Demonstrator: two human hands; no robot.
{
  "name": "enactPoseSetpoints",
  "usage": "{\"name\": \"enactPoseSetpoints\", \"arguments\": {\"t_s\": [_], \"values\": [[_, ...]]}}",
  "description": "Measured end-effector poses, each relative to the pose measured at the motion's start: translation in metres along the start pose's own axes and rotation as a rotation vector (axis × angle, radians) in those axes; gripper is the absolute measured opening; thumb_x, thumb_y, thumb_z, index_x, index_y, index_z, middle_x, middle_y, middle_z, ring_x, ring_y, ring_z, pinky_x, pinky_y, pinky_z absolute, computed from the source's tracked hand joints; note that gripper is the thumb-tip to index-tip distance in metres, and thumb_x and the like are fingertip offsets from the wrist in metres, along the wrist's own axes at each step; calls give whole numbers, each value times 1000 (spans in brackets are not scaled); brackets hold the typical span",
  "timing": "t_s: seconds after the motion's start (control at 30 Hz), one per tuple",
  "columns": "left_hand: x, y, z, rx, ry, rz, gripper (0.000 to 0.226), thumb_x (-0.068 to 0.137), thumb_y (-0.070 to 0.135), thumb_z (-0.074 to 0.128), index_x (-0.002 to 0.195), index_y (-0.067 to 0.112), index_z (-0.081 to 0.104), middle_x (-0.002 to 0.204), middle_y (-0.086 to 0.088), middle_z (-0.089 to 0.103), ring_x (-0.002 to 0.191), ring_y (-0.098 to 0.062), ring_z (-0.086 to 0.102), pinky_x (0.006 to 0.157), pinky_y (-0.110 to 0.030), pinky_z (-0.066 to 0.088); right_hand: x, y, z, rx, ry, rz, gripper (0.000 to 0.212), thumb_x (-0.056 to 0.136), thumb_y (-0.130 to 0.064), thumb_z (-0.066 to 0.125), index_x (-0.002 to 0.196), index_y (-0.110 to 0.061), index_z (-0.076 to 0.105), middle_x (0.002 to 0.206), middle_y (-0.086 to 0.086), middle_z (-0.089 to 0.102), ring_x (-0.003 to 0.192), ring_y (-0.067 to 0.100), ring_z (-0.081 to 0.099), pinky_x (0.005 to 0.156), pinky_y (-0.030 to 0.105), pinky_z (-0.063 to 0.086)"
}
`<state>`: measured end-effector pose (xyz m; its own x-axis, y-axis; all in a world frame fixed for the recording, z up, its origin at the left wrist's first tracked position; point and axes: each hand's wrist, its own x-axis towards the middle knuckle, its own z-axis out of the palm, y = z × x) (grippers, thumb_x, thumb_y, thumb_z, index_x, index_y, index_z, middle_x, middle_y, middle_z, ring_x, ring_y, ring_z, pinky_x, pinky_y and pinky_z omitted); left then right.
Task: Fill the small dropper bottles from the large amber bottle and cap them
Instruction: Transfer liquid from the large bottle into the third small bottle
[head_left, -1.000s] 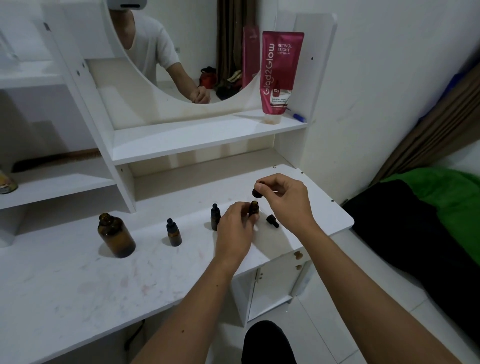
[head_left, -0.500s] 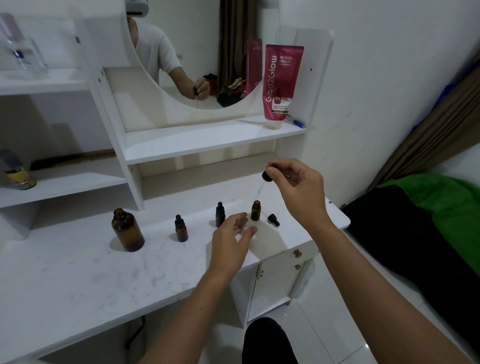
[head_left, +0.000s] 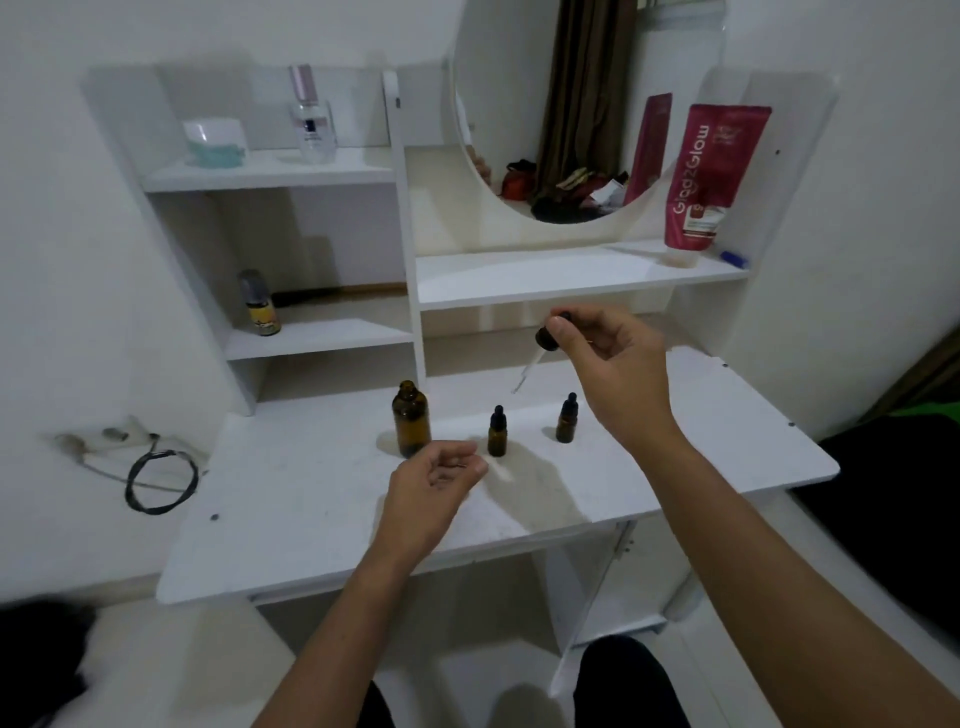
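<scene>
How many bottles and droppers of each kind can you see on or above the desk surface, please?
Large amber bottle, uncapped: 1
Small dropper bottles, capped: 2
Dropper cap with pipette, held in right hand: 1
Total: 4

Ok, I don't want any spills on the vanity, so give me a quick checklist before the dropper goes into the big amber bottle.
1. Large amber bottle uncapped, mouth free: ok.
2. Large amber bottle upright on the tabletop: ok.
3. Dropper held firmly: ok, the right hand pinches its black top, glass tube pointing down-left.
4. Dropper tip over the bottle mouth: not ok, it hangs to the right of it.
5. Left hand steadying the bottle: not ok, it hovers just in front, loosely curled, holding nothing.
6. Liquid level in the large bottle: cannot tell.
</scene>
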<state>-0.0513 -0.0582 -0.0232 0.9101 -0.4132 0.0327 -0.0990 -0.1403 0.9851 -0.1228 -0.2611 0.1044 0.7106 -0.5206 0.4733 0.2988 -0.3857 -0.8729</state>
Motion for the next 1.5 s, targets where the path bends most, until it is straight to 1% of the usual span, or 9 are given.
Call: {"name": "enactPoseSetpoints", "arguments": {"t_s": [0.1, 0.23, 0.43, 0.77, 0.93, 1.07, 1.27, 1.4, 1.5], "values": [[1, -7, -36, 6, 158, 1, 28, 84, 37, 83, 106, 26, 71, 100, 5, 75, 95, -14, 72, 90, -43, 62, 2, -3, 35, 59, -55, 3, 13, 98, -16, 76, 110, -20, 79, 100, -3, 82, 100, 12, 79, 96, 27, 60], [9, -14, -59, 34, 303, -12, 42, 77, 42, 88, 106, 26, 62, 105, 3, 71, 99, -17, 71, 88, -45, 62, 7, -6, 69, 99, -86, -15, 14, 99, -15, 74, 111, -14, 79, 103, -2, 81, 100, 10, 78, 93, 21, 58], [26, -9, -54, 117, 232, 53, 58, 81, 32, 87, 130, 20, 58, 129, 4, 65, 115, -15, 62, 100, -30, 53, 18, -1, 96, 96, -105, -7, 14, 99, -12, 73, 113, -10, 78, 101, -4, 81, 97, 3, 77, 88, 15, 56], [33, -15, -54, 119, 257, 70, 41, 88, 24, 81, 125, 23, 63, 117, 9, 71, 110, -12, 66, 101, -32, 55, 27, 6, 111, 82, -125, -16, 14, 98, -18, 75, 112, -15, 79, 103, -3, 82, 101, 11, 78, 96, 25, 59], [35, -17, -53, 128, 254, 73, 37, 90, 25, 79, 122, 28, 61, 116, 13, 69, 110, -12, 66, 99, -26, 53, 22, 10, 115, 18, -174, -57, 15, 98, -13, 75, 112, -11, 78, 103, -2, 81, 99, 9, 77, 92, 20, 59], [35, -17, -54, 137, 257, 76, 40, 90, 26, 79, 127, 22, 62, 117, 11, 69, 109, -12, 66, 98, -23, 52, 18, 20, 126, -59, -244, -28, 16, 97, -16, 77, 112, -12, 79, 102, -2, 81, 97, 9, 78, 92, 22, 61], [34, -17, -53, 130, 265, 76, 40, 90, 25, 79, 126, 22, 62, 122, 6, 71, 111, -15, 67, 103, -33, 54, 10, 36, 137, -149, -300, 73, 11, 95, -18, 79, 104, -14, 82, 96, -3, 81, 92, 11, 77, 86, 18, 60], [35, -18, -52, 142, 268, 80, 40, 90, 26, 79, 126, 22, 62, 121, 7, 71, 111, -14, 66, 103, -34, 55, 10, 37, 140, -195, -285, 90, 4, 94, -14, 79, 97, -13, 82, 92, 0, 81, 90, 17, 76, 82, 14, 58], [35, -17, -52, 167, 272, 78, 41, 90, 28, 78, 127, 21, 61, 122, 7, 70, 112, -14, 66, 104, -33, 54, 9, 35, 141, -193, -279, 92, 5, 95, -13, 78, 98, -13, 82, 93, 1, 81, 92, 18, 76, 86, 20, 60]]}}
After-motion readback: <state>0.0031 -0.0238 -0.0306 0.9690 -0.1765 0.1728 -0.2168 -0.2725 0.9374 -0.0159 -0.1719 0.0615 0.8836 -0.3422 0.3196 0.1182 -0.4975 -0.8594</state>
